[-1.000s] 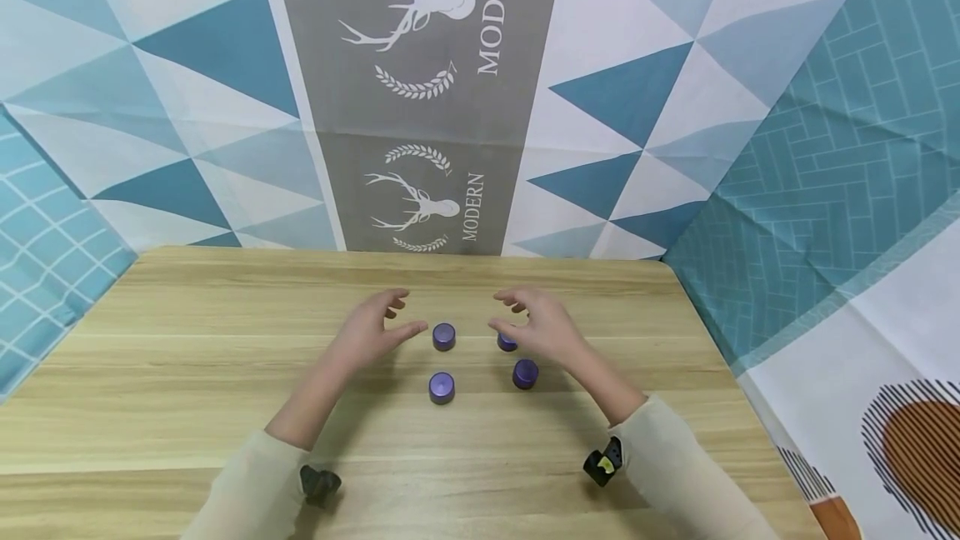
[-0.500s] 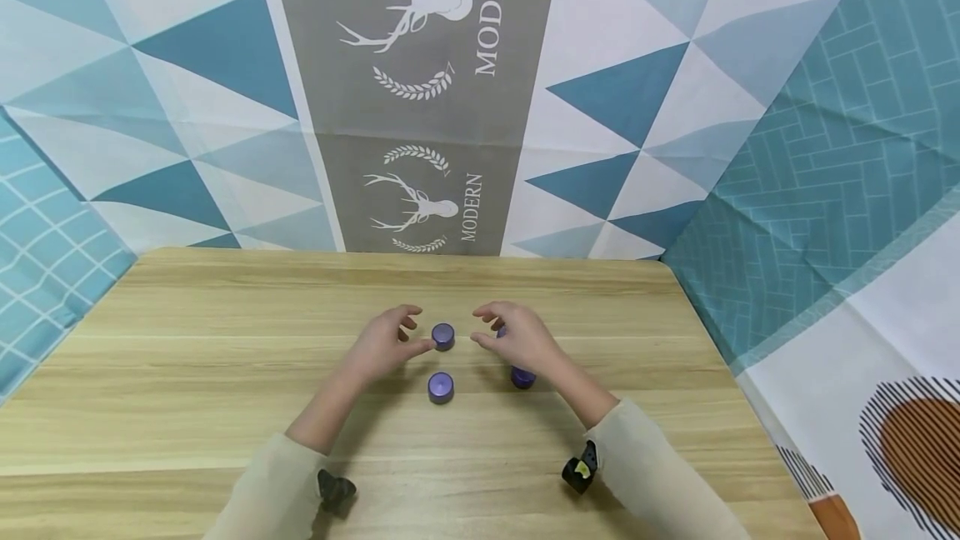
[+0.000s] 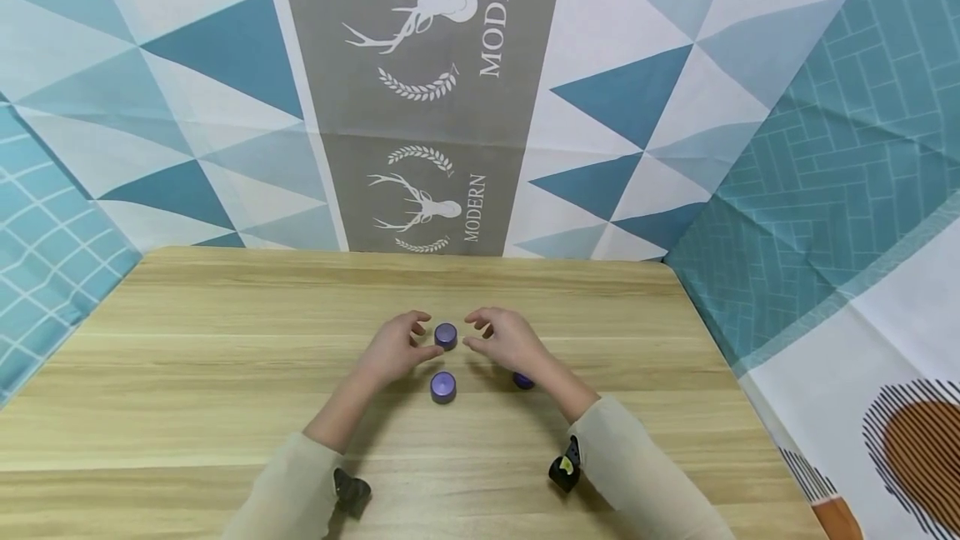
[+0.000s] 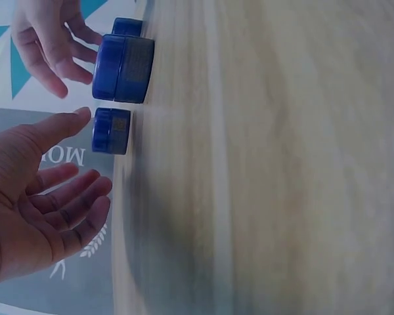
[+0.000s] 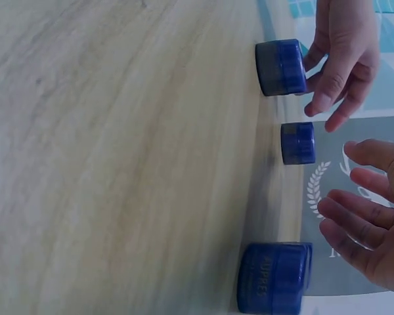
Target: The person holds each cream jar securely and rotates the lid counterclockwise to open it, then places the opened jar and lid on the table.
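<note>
Both hands hover over the table on either side of a small purple-blue lidded jar (image 3: 446, 336), holding nothing. My left hand (image 3: 396, 348) is at its left, fingers loosely bent, thumb tip close to the jar's lower edge. On the opposite side, my right hand (image 3: 504, 340) has its fingers and thumb spread apart, pointing at the same jar. A second jar (image 3: 443, 387) stands nearer the front. Under the right wrist shows part of a third jar (image 3: 523, 381); another is hidden by the right hand. In the right wrist view, a jar (image 5: 274, 279) bears the lettering AUPRES.
The jars stand on a wood-grain table (image 3: 225, 407). Behind it hangs a patterned cloth backdrop (image 3: 420, 115) with deer heads and triangles. A teal and white cloth (image 3: 810, 215) borders the right side. Each sleeve carries a small black wrist camera (image 3: 565, 473).
My two hands have moved toward each other, closing in on the far left jar. My right hand now covers the far right jar. The visible jars have stayed in place.
</note>
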Tool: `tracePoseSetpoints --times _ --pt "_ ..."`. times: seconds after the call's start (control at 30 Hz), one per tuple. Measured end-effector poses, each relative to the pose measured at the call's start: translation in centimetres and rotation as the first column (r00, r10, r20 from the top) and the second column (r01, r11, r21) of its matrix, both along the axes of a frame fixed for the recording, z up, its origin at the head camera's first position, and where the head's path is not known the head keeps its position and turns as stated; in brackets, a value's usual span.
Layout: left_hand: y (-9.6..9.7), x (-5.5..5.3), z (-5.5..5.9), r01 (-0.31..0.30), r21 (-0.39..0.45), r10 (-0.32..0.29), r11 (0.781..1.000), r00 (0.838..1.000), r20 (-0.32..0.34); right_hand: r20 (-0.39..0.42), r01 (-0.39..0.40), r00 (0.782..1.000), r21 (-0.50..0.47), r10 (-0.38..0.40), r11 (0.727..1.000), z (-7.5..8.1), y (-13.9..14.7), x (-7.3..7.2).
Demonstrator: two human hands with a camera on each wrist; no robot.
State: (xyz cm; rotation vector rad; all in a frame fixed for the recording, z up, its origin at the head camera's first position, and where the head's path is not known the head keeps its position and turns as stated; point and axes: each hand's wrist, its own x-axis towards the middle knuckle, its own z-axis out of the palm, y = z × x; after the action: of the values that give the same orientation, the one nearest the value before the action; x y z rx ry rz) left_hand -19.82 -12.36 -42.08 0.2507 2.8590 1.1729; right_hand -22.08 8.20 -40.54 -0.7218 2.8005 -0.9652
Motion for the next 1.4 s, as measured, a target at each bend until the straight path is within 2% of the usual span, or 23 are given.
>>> tracePoseSetpoints --times 0.17,0.47,0.83,1.1,1.4 --pt "0.3 -0.1 -0.3 -0.019 -0.017 0.019 1.000 1.000 -0.001 0.004 -0.013 1.000 -0.002 0.013 1.000 -0.5 -0.4 -0.3" --pt "0.4 -0.7 -0.8 -0.030 -0.040 0.032 0.999 0.999 0.034 0.048 -0.005 0.999 -0.019 0.006 1.000 -1.2 -1.0 -0.7" --pt "0.9 -0.9 -0.9 -0.047 -0.017 0.048 0.999 0.997 0.063 0.092 -0.019 0.996 -0.027 0.021 0.999 -1.6 -1.6 -0.9" --pt "1.3 -1.0 -1.0 -0.050 0.004 0.049 0.999 0.997 0.059 0.102 -0.017 0.995 -0.041 0.021 0.999 -1.9 -1.8 -0.9" --pt "1.7 -1.4 -1.4 -0.057 -0.027 0.058 0.998 0.997 0.053 0.087 -0.009 0.996 -0.029 0.011 1.000 -2.2 -2.1 -1.2"
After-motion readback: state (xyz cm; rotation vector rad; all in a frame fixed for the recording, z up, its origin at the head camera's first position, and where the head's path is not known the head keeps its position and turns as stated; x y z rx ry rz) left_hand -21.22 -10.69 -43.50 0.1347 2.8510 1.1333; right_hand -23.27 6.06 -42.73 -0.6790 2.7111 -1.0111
